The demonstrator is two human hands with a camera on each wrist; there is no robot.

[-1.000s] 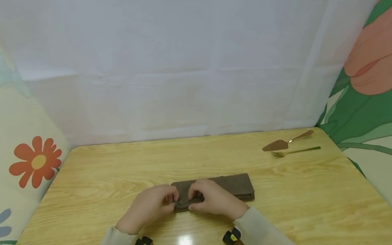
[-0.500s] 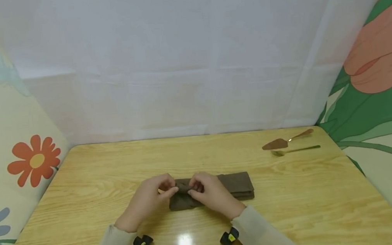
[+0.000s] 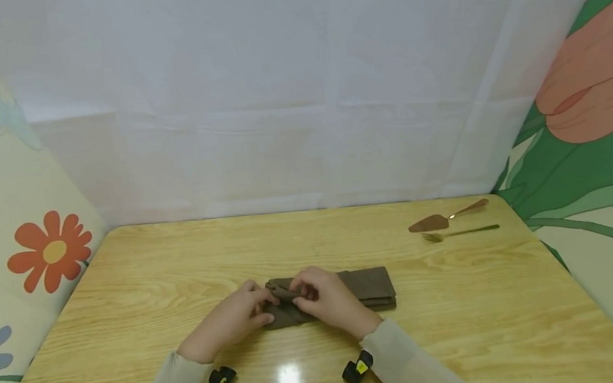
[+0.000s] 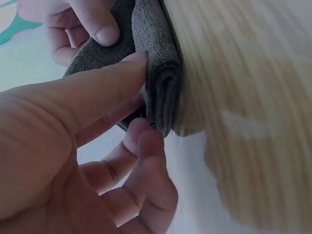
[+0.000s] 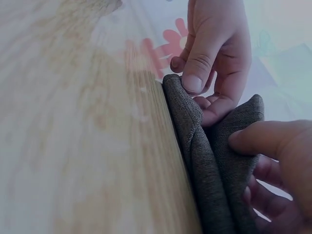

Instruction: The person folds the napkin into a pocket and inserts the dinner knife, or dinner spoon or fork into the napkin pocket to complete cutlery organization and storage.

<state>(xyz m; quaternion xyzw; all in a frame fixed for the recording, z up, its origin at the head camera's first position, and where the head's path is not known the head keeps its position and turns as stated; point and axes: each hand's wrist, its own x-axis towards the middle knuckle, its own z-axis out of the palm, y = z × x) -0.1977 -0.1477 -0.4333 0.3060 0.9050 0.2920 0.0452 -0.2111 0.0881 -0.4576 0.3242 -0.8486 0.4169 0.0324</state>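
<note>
A dark brown folded cloth [image 3: 369, 284] lies as a long strip across the middle of the table, its layers stacked at the right end. At its left end, a top layer stands raised. My right hand [image 3: 330, 304] pinches that raised flap [image 5: 245, 114] between thumb and fingers. My left hand [image 3: 229, 319] is at the left end, lower and nearer to me. In the left wrist view, its thumb [image 4: 124, 73] lies on the rolled near edge, the index finger reaches behind it into the fold, and the other fingers curl below the end.
Toward the back right of the wooden table [image 3: 181, 257] lie a cake server [image 3: 431, 223] and, just in front of it, a fork [image 3: 460, 232]. A white sheet [image 3: 276, 97] hangs behind the table. Dark wrist devices [image 3: 222, 379] sit by both cuffs.
From the near edge, both hands drew a top layer at the left end up and back. The left hand then came down to the end while the right keeps the flap raised.
</note>
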